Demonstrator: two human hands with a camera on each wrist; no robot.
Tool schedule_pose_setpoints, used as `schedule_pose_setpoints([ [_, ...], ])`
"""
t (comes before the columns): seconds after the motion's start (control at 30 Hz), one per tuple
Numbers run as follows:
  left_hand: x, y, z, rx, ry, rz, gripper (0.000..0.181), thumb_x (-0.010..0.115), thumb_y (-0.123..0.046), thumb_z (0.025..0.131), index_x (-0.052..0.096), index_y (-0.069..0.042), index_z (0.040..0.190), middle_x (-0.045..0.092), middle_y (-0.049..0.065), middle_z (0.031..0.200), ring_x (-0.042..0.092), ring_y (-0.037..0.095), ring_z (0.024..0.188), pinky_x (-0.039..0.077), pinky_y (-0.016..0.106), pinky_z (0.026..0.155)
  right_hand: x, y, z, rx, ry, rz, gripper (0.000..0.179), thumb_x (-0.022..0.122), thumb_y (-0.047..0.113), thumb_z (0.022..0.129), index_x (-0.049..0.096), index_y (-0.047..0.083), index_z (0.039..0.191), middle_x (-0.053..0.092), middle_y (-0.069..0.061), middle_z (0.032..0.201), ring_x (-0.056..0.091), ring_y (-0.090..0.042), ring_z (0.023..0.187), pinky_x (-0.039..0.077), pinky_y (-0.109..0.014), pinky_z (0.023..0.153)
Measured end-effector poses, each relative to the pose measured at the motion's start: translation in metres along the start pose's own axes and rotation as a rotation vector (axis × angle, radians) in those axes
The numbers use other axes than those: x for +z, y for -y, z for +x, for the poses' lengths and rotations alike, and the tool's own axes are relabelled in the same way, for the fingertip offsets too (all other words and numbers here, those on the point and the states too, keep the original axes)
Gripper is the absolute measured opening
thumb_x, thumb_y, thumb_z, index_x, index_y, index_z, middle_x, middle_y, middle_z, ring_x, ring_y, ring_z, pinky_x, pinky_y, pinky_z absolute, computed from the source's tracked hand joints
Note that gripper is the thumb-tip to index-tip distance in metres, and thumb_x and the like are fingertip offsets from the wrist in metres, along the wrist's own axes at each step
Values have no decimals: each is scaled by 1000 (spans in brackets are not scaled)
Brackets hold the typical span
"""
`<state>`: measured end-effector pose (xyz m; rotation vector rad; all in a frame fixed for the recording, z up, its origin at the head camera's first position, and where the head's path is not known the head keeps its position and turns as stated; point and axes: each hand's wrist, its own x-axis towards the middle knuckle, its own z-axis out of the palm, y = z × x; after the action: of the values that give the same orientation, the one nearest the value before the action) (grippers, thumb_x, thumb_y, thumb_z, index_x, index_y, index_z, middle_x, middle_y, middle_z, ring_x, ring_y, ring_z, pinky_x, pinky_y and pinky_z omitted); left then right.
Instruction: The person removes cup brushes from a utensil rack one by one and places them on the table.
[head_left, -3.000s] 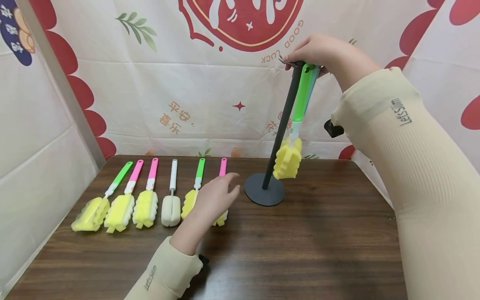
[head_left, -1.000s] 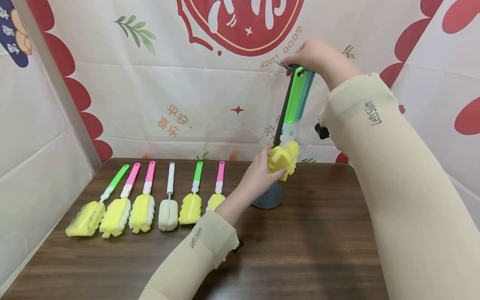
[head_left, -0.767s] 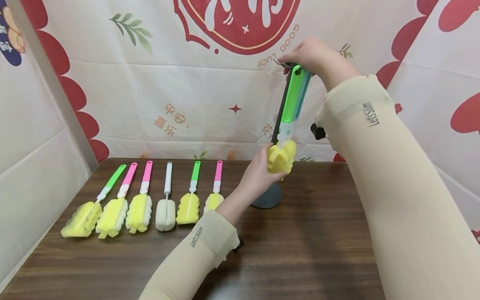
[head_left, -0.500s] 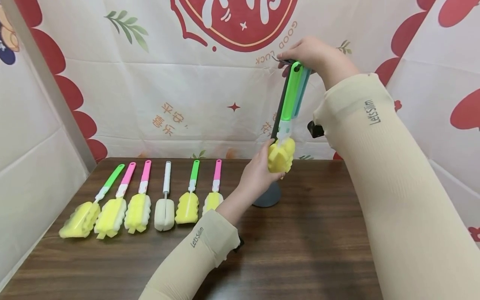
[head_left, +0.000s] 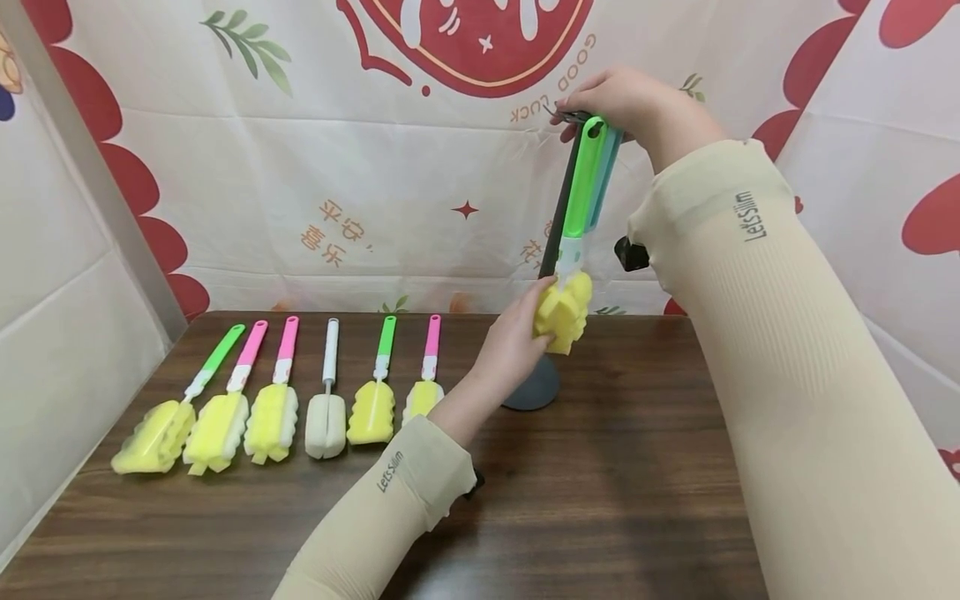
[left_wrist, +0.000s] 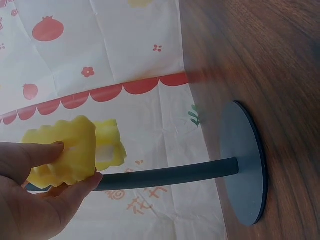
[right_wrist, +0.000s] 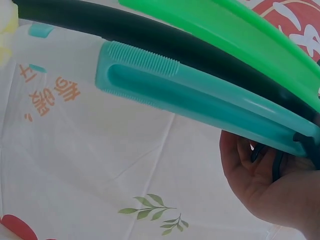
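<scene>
My left hand pinches the yellow sponge head of a green-handled bottle brush, thumb and fingers on opposite sides. That brush hangs by its handle hole from the top of a black hook stand. Beside it hangs a teal-handled brush. A second yellow sponge head shows behind the pinched one in the left wrist view. At the top of the stand, my right hand grips the dark hooks, fingers curled around them in the right wrist view. The black pole tilts slightly in the head view.
Several sponge brushes lie in a row on the brown wooden table, left of the stand: green-handled, pink-handled, a white one and others. The rightmost pink-handled brush lies partly behind my left forearm. A printed cloth hangs behind.
My left hand has moved right and up from over the row of brushes to the hanging green-handled brush, taking hold of its sponge head. The right hand stays at the stand's top.
</scene>
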<state>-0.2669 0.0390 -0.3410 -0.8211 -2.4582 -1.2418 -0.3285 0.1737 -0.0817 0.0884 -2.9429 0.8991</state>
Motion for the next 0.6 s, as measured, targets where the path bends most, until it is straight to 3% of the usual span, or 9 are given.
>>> schedule_pose_setpoints([
  [0.33,-4,2,-4,10,-5,19,74,73,-3,86,37,-21,148,57,7,128,56,21,113,46,39,94,1,2,-6,3,21,-24,51,41,45,102,55,11,138,64,-2,117,58,-16,92,45,-30,82],
  [0.6,-10,0,-7,28,-2,22,73,72,-2,86,37,-21,148,58,7,125,56,21,112,47,39,94,0,4,-10,14,20,-15,46,42,42,102,57,11,132,66,3,108,60,-13,85,48,-26,78],
])
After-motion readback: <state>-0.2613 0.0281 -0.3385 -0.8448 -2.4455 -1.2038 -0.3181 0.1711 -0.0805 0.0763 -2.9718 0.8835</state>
